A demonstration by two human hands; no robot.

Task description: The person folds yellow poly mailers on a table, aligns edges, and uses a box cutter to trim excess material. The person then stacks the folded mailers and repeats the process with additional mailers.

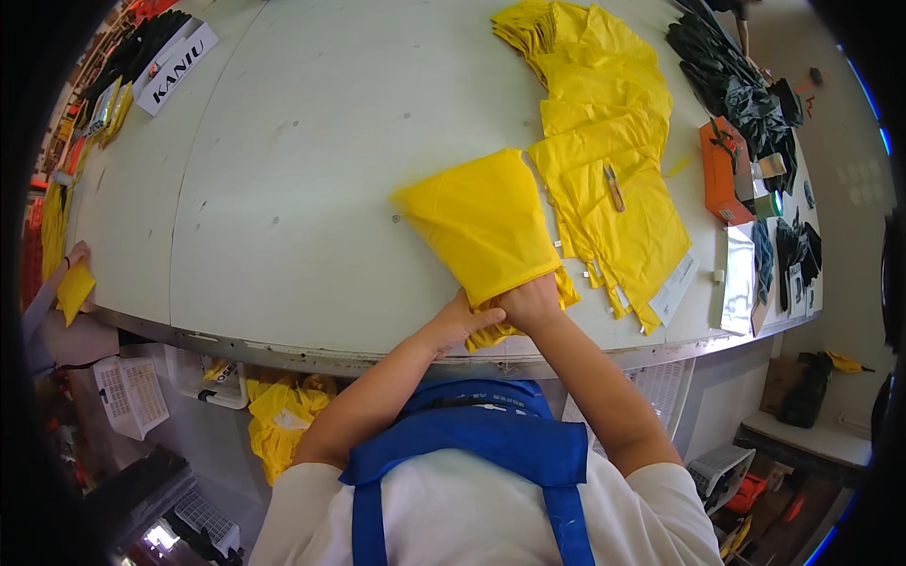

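Observation:
A folded piece of thin yellow fabric [481, 222] lies on the table near its front edge, its far part spread out and its near edge bunched up. At that near edge my left hand [456, 323] grips the gathered cloth, thumb on top and the other fingers partly hidden. Close beside it, my right hand [530, 302] is closed on the same edge, its fingertips tucked out of sight in the folds. Just to the right, overlapping yellow fabric pieces [604, 123] run away in a long row. Small thread snips [614, 189] rest on them.
The wide white table [293, 208] has a front edge [311, 354] close to my forearms. An orange box [725, 170] and dark garments [727, 85] are at the right. A white box [176, 68] stands far left, where another person's hand [79, 257] holds yellow cloth.

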